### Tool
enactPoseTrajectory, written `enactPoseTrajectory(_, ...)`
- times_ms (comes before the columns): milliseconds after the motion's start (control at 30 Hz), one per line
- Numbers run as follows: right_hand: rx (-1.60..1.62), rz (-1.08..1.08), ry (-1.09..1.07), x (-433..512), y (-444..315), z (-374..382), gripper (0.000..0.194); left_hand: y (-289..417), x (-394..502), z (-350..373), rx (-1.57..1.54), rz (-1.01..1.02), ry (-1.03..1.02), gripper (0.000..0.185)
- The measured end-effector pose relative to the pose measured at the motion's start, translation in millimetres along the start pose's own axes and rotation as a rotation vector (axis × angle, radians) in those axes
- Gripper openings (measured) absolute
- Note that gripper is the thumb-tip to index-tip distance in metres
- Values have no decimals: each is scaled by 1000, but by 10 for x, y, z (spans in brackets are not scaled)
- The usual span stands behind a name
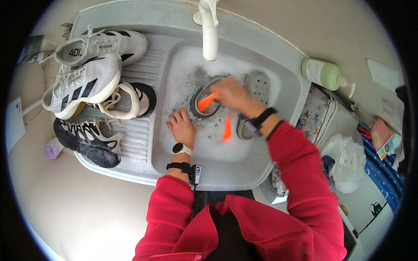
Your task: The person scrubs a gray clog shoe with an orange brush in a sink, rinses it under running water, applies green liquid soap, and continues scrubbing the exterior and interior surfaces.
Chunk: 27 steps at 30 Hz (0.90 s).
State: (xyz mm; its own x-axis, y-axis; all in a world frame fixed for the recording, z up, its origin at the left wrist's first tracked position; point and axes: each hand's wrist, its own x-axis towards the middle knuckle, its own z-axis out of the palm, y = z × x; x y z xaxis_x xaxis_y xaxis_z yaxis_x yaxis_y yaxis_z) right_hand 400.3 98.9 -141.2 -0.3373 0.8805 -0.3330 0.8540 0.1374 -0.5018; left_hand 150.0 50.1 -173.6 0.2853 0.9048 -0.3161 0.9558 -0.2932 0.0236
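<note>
Soapy, greyish water fills the basin of a grey sink [212, 176]. My right hand [230, 93], slightly blurred, grips a bright orange tool [206, 103], perhaps a brush, whose far end lies inside a dark grey clog [195, 110]. Another orange piece [227, 129] shows in the water below it; what it belongs to is unclear. To the right, a grey clog with round holes [257, 85] lies partly under foam, and part of its strap or heel shows under my right wrist. My left hand [181, 125] rests fingers spread in the suds, left of the dark clog, apparently holding nothing.
White sneakers with black stripes [88, 85], a cream and black shoe [129, 101] and a wet black sneaker [88, 140] crowd the ribbed drainboard at left. A white faucet [210, 36] overhangs the basin. A green pump bottle [321, 74] lies beyond the right rim, near a plastic bag [346, 163].
</note>
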Motion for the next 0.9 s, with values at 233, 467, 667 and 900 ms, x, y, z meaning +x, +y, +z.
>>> enactPoseTrajectory(233,-69,-5,-48,-28,-107,128,9,-2,-58,15,-64,16,79,87)
enactPoseTrajectory(467,-199,280,27,87,-66,-309,8,-155,-340,-32,-30,-145,-64,95)
enactPoseTrajectory(667,-73,66,-83,234,-122,-121,8,-141,-366,14,18,-118,-85,92)
enactPoseTrajectory(900,-59,76,34,182,-107,15,6,-180,-357,39,-14,-65,-41,87)
